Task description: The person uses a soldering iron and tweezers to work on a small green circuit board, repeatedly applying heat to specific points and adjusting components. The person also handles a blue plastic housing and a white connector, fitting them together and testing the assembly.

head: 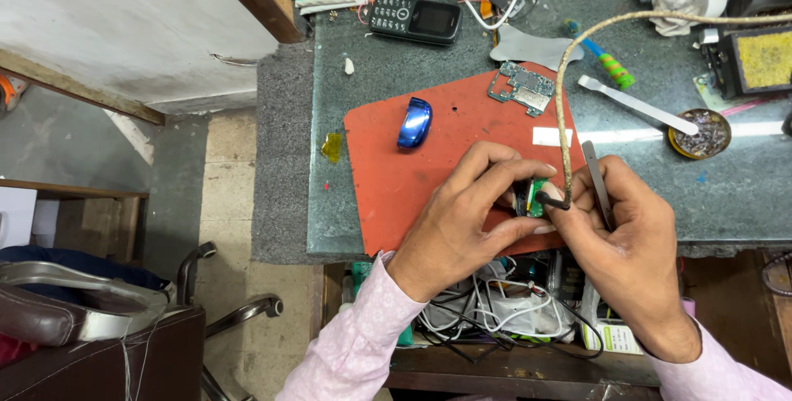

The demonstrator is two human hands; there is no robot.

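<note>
- Over the red mat point(396, 178): left hand point(466, 219) pinches a small green board point(539, 201) steady;
- right hand point(627, 236) grips tweezers point(597, 182) and a cord-fed black tip point(551, 200) against it.

We pick out one screen: the black keypad phone point(414, 18) lies beyond the far edge of the red mat point(396, 178), its small rectangular display dark and blank, grey keys beside it. Below the mat's near edge, under the tabletop point(660, 178), we see a white package with a green mark point(606, 337) tucked among cables. Just past the mat's right edge, a white label strip point(546, 136) lies flat.
</note>
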